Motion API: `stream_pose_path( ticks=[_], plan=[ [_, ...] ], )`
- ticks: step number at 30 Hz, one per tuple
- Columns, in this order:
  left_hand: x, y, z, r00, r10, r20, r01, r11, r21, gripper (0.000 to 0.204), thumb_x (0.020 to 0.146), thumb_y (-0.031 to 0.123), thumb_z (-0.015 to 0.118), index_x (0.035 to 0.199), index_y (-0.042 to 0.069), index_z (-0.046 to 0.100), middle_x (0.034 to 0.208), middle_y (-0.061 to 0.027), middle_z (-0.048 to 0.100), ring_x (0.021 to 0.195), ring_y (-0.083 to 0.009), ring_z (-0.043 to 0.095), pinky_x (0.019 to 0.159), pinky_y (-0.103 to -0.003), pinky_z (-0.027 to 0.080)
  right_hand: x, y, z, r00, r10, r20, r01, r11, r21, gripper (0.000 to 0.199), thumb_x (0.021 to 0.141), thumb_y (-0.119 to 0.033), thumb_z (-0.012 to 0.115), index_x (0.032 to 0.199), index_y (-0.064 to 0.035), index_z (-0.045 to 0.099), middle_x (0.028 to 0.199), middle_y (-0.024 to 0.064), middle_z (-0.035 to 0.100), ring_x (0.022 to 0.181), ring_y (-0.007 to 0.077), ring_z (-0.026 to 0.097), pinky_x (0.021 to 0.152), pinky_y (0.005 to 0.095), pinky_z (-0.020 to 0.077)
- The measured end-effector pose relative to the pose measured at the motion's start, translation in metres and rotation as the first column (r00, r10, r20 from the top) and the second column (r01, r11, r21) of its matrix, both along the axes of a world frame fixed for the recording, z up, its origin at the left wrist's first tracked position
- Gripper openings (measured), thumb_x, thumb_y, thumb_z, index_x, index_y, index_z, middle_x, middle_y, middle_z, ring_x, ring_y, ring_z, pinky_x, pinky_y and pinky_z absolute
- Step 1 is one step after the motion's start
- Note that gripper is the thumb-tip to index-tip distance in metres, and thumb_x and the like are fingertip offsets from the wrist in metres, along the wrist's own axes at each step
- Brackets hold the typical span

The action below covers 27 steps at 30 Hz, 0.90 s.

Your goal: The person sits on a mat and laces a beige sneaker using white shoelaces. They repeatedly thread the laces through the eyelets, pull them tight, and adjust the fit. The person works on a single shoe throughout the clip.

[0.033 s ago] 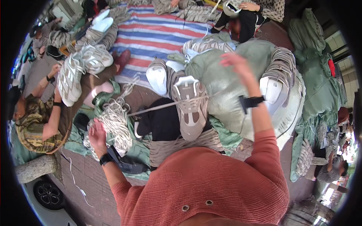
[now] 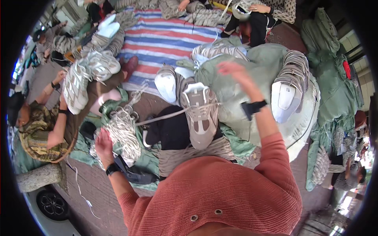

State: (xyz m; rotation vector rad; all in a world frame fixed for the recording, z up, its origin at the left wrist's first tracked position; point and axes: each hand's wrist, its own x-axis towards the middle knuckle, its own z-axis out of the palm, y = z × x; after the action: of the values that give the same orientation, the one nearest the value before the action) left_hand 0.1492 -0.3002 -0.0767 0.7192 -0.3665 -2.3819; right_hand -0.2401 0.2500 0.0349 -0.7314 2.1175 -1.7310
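Shifted leftward since the earlier frame, the right hand (image 2: 237, 72) is blurred, its grip unclear; the left hand (image 2: 104, 144) looks unclenched beside the lace bundle (image 2: 123, 135). Between them, the beige shoe (image 2: 201, 137) lies on black cloth (image 2: 172, 125), seemingly part-laced, with slack lace (image 2: 162, 117) remaining.

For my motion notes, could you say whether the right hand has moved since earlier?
Yes: the right hand has shifted left, farther from the right-hand shoe stack.
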Motion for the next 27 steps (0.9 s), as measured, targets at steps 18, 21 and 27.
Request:
stream_pose_path(
  ticks=[18,21,27],
  plan=[
    [-0.002,-0.001,0.071,0.567,0.669,0.481,0.704,-0.091,-0.704,0.056,0.097,0.009,0.045,0.149,0.003,0.024,0.123,-0.0272,0.057,0.110,-0.0345,0.058,0.096,-0.042,0.042,0.054,-0.098,-0.112,0.901,-0.028,-0.432,0.255,0.841,0.478,0.037,0.097,-0.040,0.049,0.099,-0.0104,0.070,0.101,0.0115,0.065,0.098,0.0343,0.061,0.084,0.0518,0.0451],
    [-0.057,0.071,0.060,0.702,0.271,0.658,0.702,-0.113,-0.703,0.028,0.098,0.007,0.044,0.125,0.003,0.048,0.083,-0.0046,0.051,0.071,-0.0133,0.045,0.068,-0.026,0.043,0.060,-0.100,-0.088,0.577,-0.146,-0.803,0.463,0.869,0.174,0.027,0.096,-0.032,0.056,0.098,-0.0109,0.073,0.093,0.0082,0.062,0.087,0.0278,0.062,0.076,0.0439,0.0464],
    [-0.159,0.261,0.087,0.610,-0.402,0.683,0.717,-0.086,-0.692,0.011,0.100,0.012,0.051,0.101,0.003,0.058,0.074,-0.0002,0.056,0.063,-0.0070,0.051,0.056,-0.024,0.043,0.097,-0.101,-0.006,0.957,0.097,0.274,-0.140,0.980,0.139,0.028,0.098,-0.029,0.054,0.110,-0.0114,0.072,0.088,0.0052,0.061,0.075,0.0174,0.058,0.068,0.0285,0.0463]
  ],
)
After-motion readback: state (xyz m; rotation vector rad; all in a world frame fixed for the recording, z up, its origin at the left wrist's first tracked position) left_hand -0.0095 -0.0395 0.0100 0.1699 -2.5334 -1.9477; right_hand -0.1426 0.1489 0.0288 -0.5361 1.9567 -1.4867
